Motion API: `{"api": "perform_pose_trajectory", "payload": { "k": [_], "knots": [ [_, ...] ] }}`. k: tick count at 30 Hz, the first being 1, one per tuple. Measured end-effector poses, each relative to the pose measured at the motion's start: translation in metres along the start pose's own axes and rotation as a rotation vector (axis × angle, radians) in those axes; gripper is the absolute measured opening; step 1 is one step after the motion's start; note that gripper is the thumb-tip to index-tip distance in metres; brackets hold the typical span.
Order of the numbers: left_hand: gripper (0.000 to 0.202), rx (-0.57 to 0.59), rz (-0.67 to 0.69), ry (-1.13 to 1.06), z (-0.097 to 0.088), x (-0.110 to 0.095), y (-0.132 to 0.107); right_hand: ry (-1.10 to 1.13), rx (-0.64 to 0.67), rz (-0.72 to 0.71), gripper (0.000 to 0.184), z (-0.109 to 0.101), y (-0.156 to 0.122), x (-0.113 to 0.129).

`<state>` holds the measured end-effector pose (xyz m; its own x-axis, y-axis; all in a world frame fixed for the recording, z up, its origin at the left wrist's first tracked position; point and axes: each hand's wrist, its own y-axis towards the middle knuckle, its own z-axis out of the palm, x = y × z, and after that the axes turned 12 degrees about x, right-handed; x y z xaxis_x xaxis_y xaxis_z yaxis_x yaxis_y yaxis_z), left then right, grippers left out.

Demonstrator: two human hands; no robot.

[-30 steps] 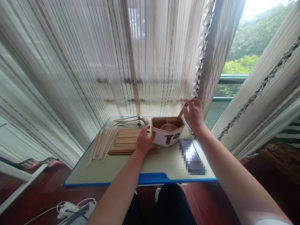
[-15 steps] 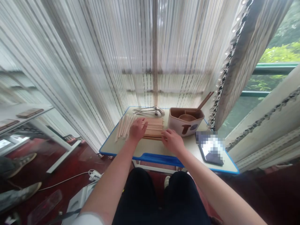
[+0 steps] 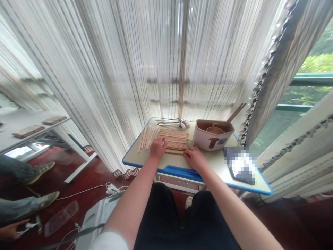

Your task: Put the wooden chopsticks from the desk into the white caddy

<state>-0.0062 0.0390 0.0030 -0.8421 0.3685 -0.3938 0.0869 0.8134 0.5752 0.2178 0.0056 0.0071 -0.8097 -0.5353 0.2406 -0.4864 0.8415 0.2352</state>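
Note:
Side by side on the small table lies a row of wooden chopsticks [image 3: 178,138], with one chopstick [image 3: 174,152] a little apart along the near side. My left hand [image 3: 158,147] rests at the row's left end, fingers curled; what they hold, if anything, is hidden. At the near chopstick's right end, my right hand [image 3: 195,158] has its fingers closed on the tip. Paler thin sticks, seemingly paper-wrapped [image 3: 148,136], fan out left of my left hand. Behind the row lie several metal spoons [image 3: 179,123].
A utensil holder [image 3: 212,137] with a brown inside and two upright chopsticks [image 3: 236,113] stands at the right. Beside it lies a blurred-out dark device [image 3: 240,165]. Another table [image 3: 56,114] is at left, near a person's legs [image 3: 26,173]. Cables and a power strip [image 3: 112,188] lie on the floor.
The view has swung slightly left. My left hand has gone from spread thumb and fingers to curled, nearer the row's front. The near chopstick now shows a wider gap from the row.

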Motion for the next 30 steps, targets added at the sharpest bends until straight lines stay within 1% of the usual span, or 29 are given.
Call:
{"api": "perform_pose_trajectory", "payload": {
  "k": [4,7,9,11,14,16,19,21,22,24,27,30],
  "knots": [
    [0.021,-0.052,-0.089,-0.096,-0.004,0.004,0.0,-0.062,-0.05,0.015,0.023,-0.003,-0.008,-0.008],
    [0.024,-0.155,-0.24,-0.217,-0.007,0.011,0.001,-0.103,-0.144,0.038,0.025,-0.006,-0.015,-0.019],
    [0.025,-0.227,-0.341,-0.277,-0.008,0.017,0.002,-0.069,-0.22,0.071,0.027,-0.007,-0.018,-0.026],
    [0.026,-0.252,-0.385,-0.298,-0.008,0.022,0.003,0.015,-0.302,0.103,0.028,-0.007,-0.02,-0.029],
    [0.025,-0.219,-0.356,-0.275,-0.007,0.024,0.002,0.128,-0.409,0.105,0.032,-0.008,-0.02,-0.027],
    [0.024,-0.198,-0.315,-0.238,-0.006,0.021,0.002,0.165,-0.444,0.072,0.033,-0.008,-0.02,-0.024],
    [0.024,-0.185,-0.245,-0.192,-0.005,0.012,0.001,0.218,-0.5,0.033,0.029,-0.01,-0.022,-0.021],
    [0.024,-0.166,-0.195,-0.186,-0.003,0.003,0.003,0.272,-0.55,0.017,0.025,-0.016,-0.023,-0.021],
    [0.025,-0.148,-0.167,-0.192,-0.002,-0.002,0.005,0.307,-0.565,0.009,0.024,-0.022,-0.024,-0.021],
    [0.027,-0.1,-0.115,-0.227,0.002,-0.015,0.013,0.379,-0.564,-0.001,0.023,-0.04,-0.027,-0.024],
    [0.03,-0.031,-0.071,-0.338,0.015,-0.039,0.033,0.471,-0.559,0.019,0.023,-0.08,-0.028,-0.035],
    [0.038,0.055,-0.049,-0.472,0.035,-0.068,0.057,0.555,-0.605,0.034,0.02,-0.123,-0.019,-0.054]
  ]
}}
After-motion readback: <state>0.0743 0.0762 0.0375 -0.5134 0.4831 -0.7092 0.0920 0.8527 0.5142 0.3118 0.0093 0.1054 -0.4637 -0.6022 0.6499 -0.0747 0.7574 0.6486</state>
